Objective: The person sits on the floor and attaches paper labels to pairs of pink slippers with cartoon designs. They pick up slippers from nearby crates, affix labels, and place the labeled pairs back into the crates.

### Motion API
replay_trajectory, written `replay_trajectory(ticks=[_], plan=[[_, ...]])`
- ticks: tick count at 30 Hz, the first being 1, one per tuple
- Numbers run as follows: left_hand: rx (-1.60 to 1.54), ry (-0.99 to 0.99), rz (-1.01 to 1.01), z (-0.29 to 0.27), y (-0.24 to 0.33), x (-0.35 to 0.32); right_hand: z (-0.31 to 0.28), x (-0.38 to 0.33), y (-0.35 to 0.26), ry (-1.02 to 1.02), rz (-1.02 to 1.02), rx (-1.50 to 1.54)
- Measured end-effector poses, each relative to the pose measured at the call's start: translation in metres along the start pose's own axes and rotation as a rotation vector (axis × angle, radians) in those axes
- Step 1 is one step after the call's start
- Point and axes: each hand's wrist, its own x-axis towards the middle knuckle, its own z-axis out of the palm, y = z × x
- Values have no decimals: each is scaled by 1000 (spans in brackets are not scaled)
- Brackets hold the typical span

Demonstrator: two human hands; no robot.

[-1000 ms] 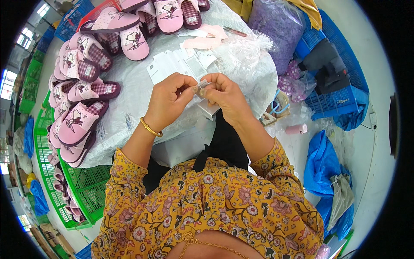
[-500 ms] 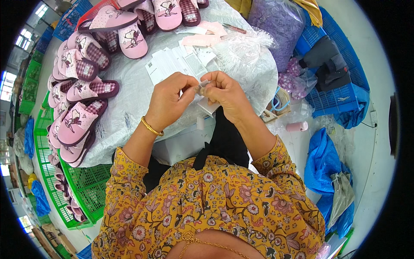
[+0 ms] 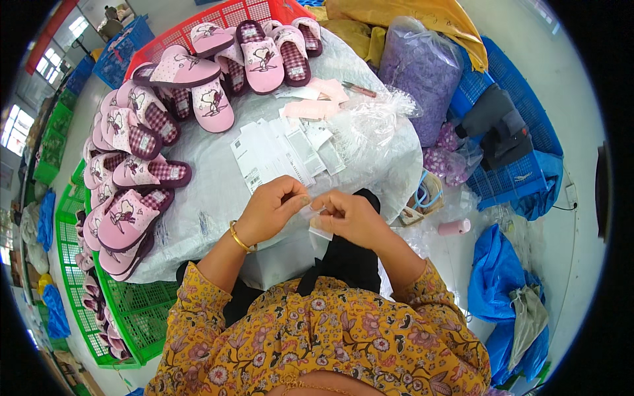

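My left hand [image 3: 271,210] and my right hand [image 3: 352,219] meet in front of me, just over the near edge of the table. Both are closed in a pinch, fingertips almost touching. Below the right fingers hangs a small white slip [image 3: 321,233], perhaps a label, gripped by that hand. A thin pale bit shows between the two hands; what the left fingertips pinch is too small to make out. Just beyond lie loose white printed sheets [image 3: 267,155]. Several pink slippers [image 3: 135,220] with plum soles and checked insides line the table's left and far sides.
Plastic sheeting covers the table [image 3: 205,231]. On it lie pink paper pieces [image 3: 310,109], a slim brown tool [image 3: 358,89] and clear plastic [image 3: 380,119]. Green crates [image 3: 142,323] stand left, a red one [image 3: 231,13] behind. A purple-filled bag [image 3: 419,79] and blue basket [image 3: 522,165] stand right.
The view has tilted, so the table and slippers sit lower in the picture. My hands stay together, still pinching, now nearer my body and past the papers' near edge.
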Motion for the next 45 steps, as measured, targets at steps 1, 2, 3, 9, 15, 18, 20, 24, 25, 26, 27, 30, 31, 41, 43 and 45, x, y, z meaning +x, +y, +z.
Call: replay_trajectory(ticks=[1, 2, 3, 9, 15, 18, 20, 24, 25, 26, 27, 30, 31, 41, 43, 45], plan=[[37, -3, -14, -2, 1, 0, -2, -5, -4, 57, -33, -62], [53, -9, 5, -3, 3, 1, -3, -10, -8, 115, -63, -120], [36, -28, -4, -2, 5, 2, -4, -12, -10, 172, -94, -178], [-4, -58, 48, 9, 9, 20, 6, 7, 15, 108, 90, 528], [707, 371, 64, -38, -38, 121, 0, 10, 35, 93, 117, 473], [1211, 374, 15, -63, -67, 172, -2, 11, 46, 100, 97, 482], [1338, 321, 45, -68, -83, 201, -5, 10, 53, 125, 87, 494], [1418, 257, 84, -61, -86, 230, -15, 8, 66, 131, 137, 545], [1419, 251, 69, -58, -88, 236, -16, 8, 69, 122, 156, 568], [1423, 246, 53, -58, -90, 242, -16, 9, 71, 119, 156, 583], [1426, 241, 36, -57, -91, 247, -16, 9, 74, 115, 156, 598], [1466, 270, 49, -55, -106, 257, -15, 12, 78, 108, 179, 610], [1468, 278, 39, -55, -110, 258, -14, 13, 79, 107, 190, 609], [1475, 252, 127, -55, -71, 207, -15, 7, 79, 114, 129, 629], [1468, 214, 158, -49, -65, 176, -11, 5, 82, 103, 143, 598], [1439, 179, 198, -41, -62, 141, -5, 2, 82, 110, 118, 585]])
